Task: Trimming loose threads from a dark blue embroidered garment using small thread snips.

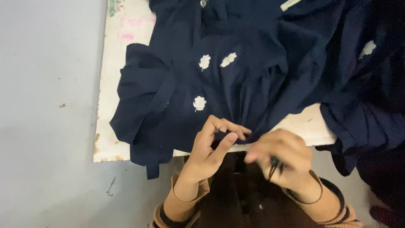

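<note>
— Where do we have the navy garment [236, 80]?
— Heaped over the white worktop [110, 84], its hem spilling past the near edge; bare board along the left edge.
— Our hands?
— Left hand [211, 147] pinches the hem at that edge; right hand [280, 158], blurred, is closed on a small dark tool [274, 166]
— Long axis?
— We cannot tell

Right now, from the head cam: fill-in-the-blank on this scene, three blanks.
1. The garment on the white table is navy with small ____ leaf motifs.
2. The left hand pinches the fabric's ____ edge.
3. The right hand holds a thin dark ____, blurred.

Missing: white; near; tool
</note>
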